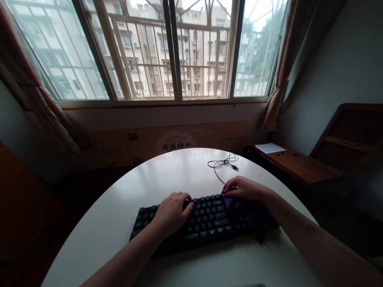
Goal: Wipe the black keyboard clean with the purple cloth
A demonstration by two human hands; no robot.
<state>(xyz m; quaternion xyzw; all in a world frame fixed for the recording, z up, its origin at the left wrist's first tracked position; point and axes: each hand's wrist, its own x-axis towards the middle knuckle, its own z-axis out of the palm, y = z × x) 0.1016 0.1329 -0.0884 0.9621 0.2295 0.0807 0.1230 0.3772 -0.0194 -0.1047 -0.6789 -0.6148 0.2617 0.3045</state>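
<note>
Head view. Keyboard, black (pixel 209 219): lying slightly aslant on a round white table (pixel 110 223), beneath both hands. Left hand (pixel 173 213): laid over the left-middle keys, fingers loosely bent toward the far edge, thumb spread apart; not closed around anything. Right hand (pixel 243 187): at the keyboard's far right corner, thumb and fingers pinched together on a purple cloth (pixel 236 205). Cloth: draped over the right-hand keys; its darker part, near the forearm, appears to reach the keyboard's near edge, though shadow blurs the outline.

Edges: white tabletop extends left of the keyboard, beyond it and along its near side; the right end sits closer to the curved rim, with the right forearm crossing there.

Surroundings: thin black cable (pixel 221 163), loosely coiled with a plug, beyond the right hand, one strand running back toward it. Wooden side table (pixel 311 165) at right, bearing a paper sheet (pixel 270 148). Printed panel (pixel 143 139) behind the table, below a barred window (pixel 203 63) between tied curtains (pixel 271 107).
</note>
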